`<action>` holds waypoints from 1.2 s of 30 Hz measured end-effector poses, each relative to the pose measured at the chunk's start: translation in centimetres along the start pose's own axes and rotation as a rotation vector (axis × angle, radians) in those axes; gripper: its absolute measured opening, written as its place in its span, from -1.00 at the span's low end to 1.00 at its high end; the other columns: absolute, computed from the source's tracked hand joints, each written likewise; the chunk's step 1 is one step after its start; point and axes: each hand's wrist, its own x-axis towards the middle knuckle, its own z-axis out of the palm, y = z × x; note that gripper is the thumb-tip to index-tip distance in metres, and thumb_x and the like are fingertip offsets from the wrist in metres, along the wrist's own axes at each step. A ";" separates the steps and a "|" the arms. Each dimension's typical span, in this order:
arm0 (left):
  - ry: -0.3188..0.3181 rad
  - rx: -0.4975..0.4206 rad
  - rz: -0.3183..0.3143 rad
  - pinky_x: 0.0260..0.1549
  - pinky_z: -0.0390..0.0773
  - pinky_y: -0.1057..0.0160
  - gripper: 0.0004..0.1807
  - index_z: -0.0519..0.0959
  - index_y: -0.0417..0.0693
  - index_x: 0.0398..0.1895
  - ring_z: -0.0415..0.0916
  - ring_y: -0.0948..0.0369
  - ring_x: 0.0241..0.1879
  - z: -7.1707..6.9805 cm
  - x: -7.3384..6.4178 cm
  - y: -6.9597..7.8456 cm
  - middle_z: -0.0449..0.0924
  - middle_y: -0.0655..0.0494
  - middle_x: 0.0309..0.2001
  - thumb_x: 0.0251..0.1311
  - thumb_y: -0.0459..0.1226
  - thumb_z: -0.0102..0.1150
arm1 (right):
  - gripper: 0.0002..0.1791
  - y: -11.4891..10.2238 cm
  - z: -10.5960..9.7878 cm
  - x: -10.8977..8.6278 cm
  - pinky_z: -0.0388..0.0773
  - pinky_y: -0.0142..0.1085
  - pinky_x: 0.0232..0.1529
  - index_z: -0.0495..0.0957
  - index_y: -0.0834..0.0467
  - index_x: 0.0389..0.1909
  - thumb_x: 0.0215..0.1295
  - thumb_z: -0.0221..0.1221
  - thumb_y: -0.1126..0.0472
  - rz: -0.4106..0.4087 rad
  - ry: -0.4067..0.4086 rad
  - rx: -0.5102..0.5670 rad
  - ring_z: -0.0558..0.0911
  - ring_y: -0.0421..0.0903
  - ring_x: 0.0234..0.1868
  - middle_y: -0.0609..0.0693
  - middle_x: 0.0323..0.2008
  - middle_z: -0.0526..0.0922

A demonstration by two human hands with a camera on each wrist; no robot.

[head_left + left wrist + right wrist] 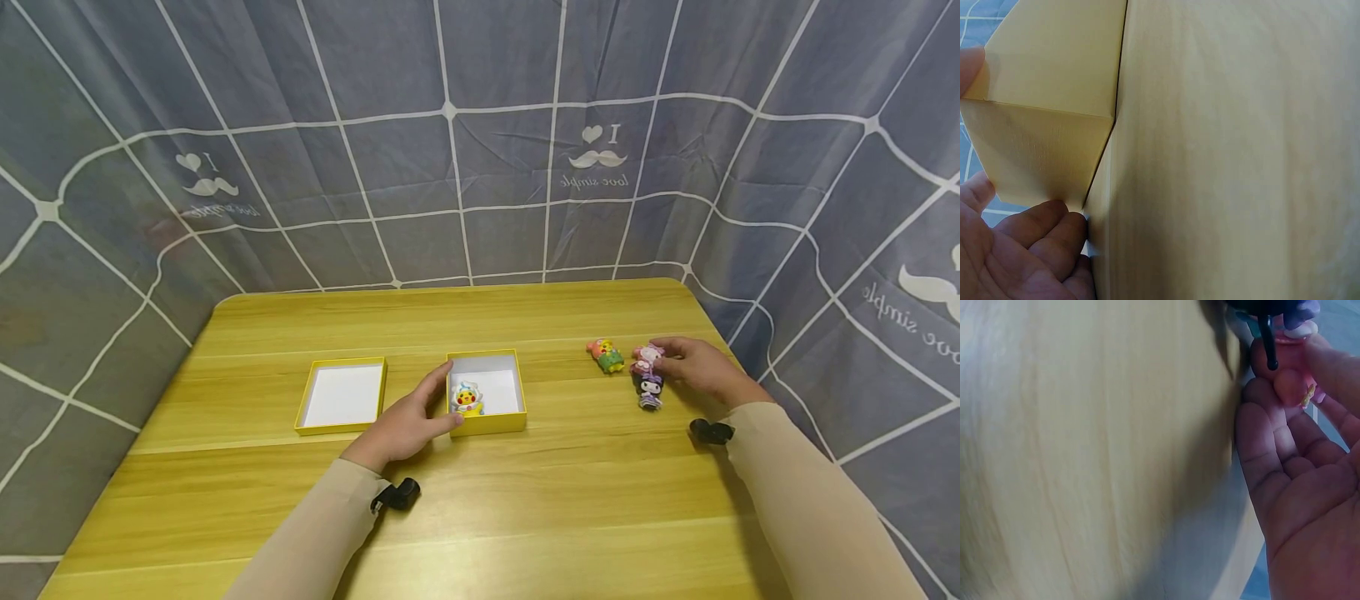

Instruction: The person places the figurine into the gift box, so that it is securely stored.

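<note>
Fingers and thumb of the right hand pinch a pink toy on the right side of the table. Whether the toy is up off the wood, I cannot tell. Part of it is hidden, so which way its long side runs is hard to say. Just on its near side is a black and purple toy, so close that they may touch. That one runs long from far to near, head at the far end. Left of the pink toy, a bit apart, is a yellow toy with pink and green clothes.

Over to the left, the left hand holds the left side of an open yellow box. Its thumb is at the near corner and its other fingers reach along the left side, with the box between them. A little yellow toy with a white hat is inside, in the near left corner.

From the pink toy, the box is well to the left and a bit nearer to the person. The right hand is at the toy; the left hand is at the box. Farther left, a flat yellow lid lies with its white inside up.
</note>
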 end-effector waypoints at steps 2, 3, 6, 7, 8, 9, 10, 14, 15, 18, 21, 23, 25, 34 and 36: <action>0.001 0.003 0.000 0.61 0.15 -0.14 0.03 -0.10 0.58 0.71 0.10 0.00 0.66 0.0 0.0 0.0 0.08 0.00 0.69 0.33 0.20 0.33 | -0.37 -0.1 0.0 0.0 0.60 -0.33 -0.10 0.36 0.37 0.49 0.59 0.18 0.08 0.003 0.001 0.008 0.63 0.05 0.01 0.35 0.17 0.63; 0.001 0.003 0.000 0.61 0.15 -0.14 0.03 -0.10 0.59 0.71 0.10 0.00 0.66 0.0 0.0 0.0 0.08 -0.01 0.69 0.33 0.20 0.33 | -0.38 -0.1 0.0 0.0 0.60 -0.33 -0.10 0.36 0.38 0.49 0.59 0.17 0.11 0.006 0.003 0.014 0.63 0.05 0.01 0.35 0.17 0.63; 0.001 0.004 -0.001 0.61 0.15 -0.14 0.03 -0.11 0.60 0.70 0.09 -0.01 0.66 0.0 0.0 0.0 0.07 -0.01 0.69 0.33 0.20 0.33 | -0.39 -0.2 0.0 0.0 0.59 -0.34 -0.10 0.37 0.38 0.48 0.59 0.17 0.11 0.020 0.010 0.021 0.63 0.05 0.01 0.35 0.16 0.64; 0.001 0.002 0.000 0.61 0.15 -0.15 0.03 -0.11 0.61 0.70 0.09 -0.01 0.66 0.0 0.0 0.0 0.07 -0.01 0.69 0.33 0.20 0.33 | -0.39 -0.3 0.0 0.0 0.59 -0.35 -0.10 0.38 0.37 0.48 0.59 0.18 0.10 0.026 0.014 0.022 0.63 0.05 0.01 0.34 0.16 0.65; 0.001 -0.002 0.000 0.61 0.15 -0.14 0.03 -0.11 0.61 0.70 0.09 -0.01 0.66 0.0 0.0 -0.1 0.07 -0.01 0.69 0.33 0.20 0.33 | -0.39 -0.3 0.0 0.0 0.59 -0.36 -0.10 0.39 0.37 0.47 0.60 0.17 0.08 0.030 0.016 0.023 0.63 0.05 0.02 0.34 0.16 0.65; 0.000 -0.007 0.002 0.61 0.15 -0.14 0.03 -0.11 0.61 0.70 0.09 -0.01 0.66 0.0 0.0 -0.1 0.07 -0.01 0.69 0.33 0.20 0.33 | -0.39 -0.3 0.0 0.0 0.58 -0.36 -0.10 0.40 0.37 0.47 0.60 0.17 0.07 0.032 0.021 0.022 0.63 0.05 0.03 0.33 0.16 0.66; -0.001 -0.011 0.004 0.61 0.15 -0.14 0.03 -0.10 0.60 0.70 0.09 -0.01 0.66 0.0 0.1 -0.1 0.07 -0.01 0.69 0.33 0.20 0.33 | -0.39 -0.3 0.0 0.0 0.57 -0.37 -0.10 0.41 0.37 0.46 0.60 0.17 0.05 0.032 0.025 0.017 0.63 0.05 0.03 0.33 0.16 0.67; -0.003 -0.037 0.013 0.62 0.14 -0.12 0.03 -0.09 0.57 0.71 0.08 0.00 0.66 0.0 0.1 -0.2 0.07 0.02 0.69 0.33 0.18 0.35 | -0.41 -0.3 0.1 0.0 0.56 -0.34 -0.02 0.45 0.37 0.42 0.60 0.17 0.04 0.027 0.041 0.031 0.62 0.08 0.10 0.34 0.17 0.67; -0.004 -0.041 0.016 0.62 0.13 -0.11 0.03 -0.09 0.56 0.71 0.07 0.00 0.66 0.1 0.2 -0.2 0.07 0.03 0.69 0.33 0.17 0.35 | -0.42 -0.3 0.1 0.0 0.54 -0.34 0.01 0.47 0.37 0.41 0.60 0.18 0.04 0.024 0.048 0.031 0.62 0.09 0.11 0.33 0.17 0.68; -0.005 -0.047 0.017 0.62 0.13 -0.10 0.03 -0.09 0.56 0.71 0.07 0.01 0.67 0.0 0.2 -0.2 0.07 0.05 0.69 0.33 0.16 0.35 | -0.42 -0.3 0.2 -0.1 0.51 -0.30 0.08 0.49 0.37 0.39 0.59 0.19 0.03 0.021 0.064 0.038 0.61 0.13 0.15 0.34 0.18 0.67; -0.006 -0.044 0.019 0.62 0.13 -0.11 0.03 -0.09 0.56 0.71 0.07 0.01 0.67 0.0 0.2 -0.2 0.06 0.05 0.69 0.33 0.16 0.35 | -0.43 -0.2 0.1 -0.1 0.57 -0.23 0.08 0.49 0.36 0.39 0.59 0.19 0.03 0.033 0.078 0.037 0.62 0.18 0.16 0.36 0.19 0.66; -0.005 -0.042 0.020 0.62 0.13 -0.11 0.03 -0.09 0.56 0.71 0.07 0.01 0.67 0.0 0.2 -0.2 0.05 0.06 0.70 0.33 0.16 0.35 | -0.44 -0.2 -0.1 -0.2 0.59 -0.16 0.08 0.49 0.35 0.38 0.60 0.18 0.04 0.036 0.096 0.025 0.62 0.20 0.15 0.37 0.19 0.66; -0.004 -0.039 0.021 0.62 0.13 -0.12 0.03 -0.09 0.57 0.71 0.07 0.00 0.66 0.0 0.2 -0.2 0.05 0.05 0.70 0.34 0.17 0.35 | -0.45 -0.3 -0.2 -0.3 0.58 -0.12 0.08 0.49 0.35 0.39 0.60 0.17 0.05 0.040 0.112 0.025 0.61 0.21 0.15 0.37 0.19 0.65; -0.003 -0.038 0.020 0.62 0.14 -0.11 0.02 -0.09 0.57 0.71 0.07 0.00 0.66 0.0 0.1 -0.3 0.05 0.05 0.70 0.34 0.17 0.34 | -0.42 -0.5 -0.9 -0.4 0.58 -0.06 0.05 0.43 0.31 0.45 0.61 0.12 0.03 0.043 0.175 0.022 0.61 0.29 0.18 0.40 0.22 0.61; -0.003 -0.038 0.021 0.62 0.14 -0.11 0.02 -0.09 0.57 0.71 0.07 0.00 0.66 0.0 0.1 -0.3 0.05 0.05 0.70 0.34 0.16 0.34 | -0.42 -0.7 -1.1 -0.3 0.55 0.01 0.10 0.42 0.30 0.46 0.61 0.11 0.03 0.040 0.195 0.006 0.59 0.31 0.19 0.41 0.24 0.60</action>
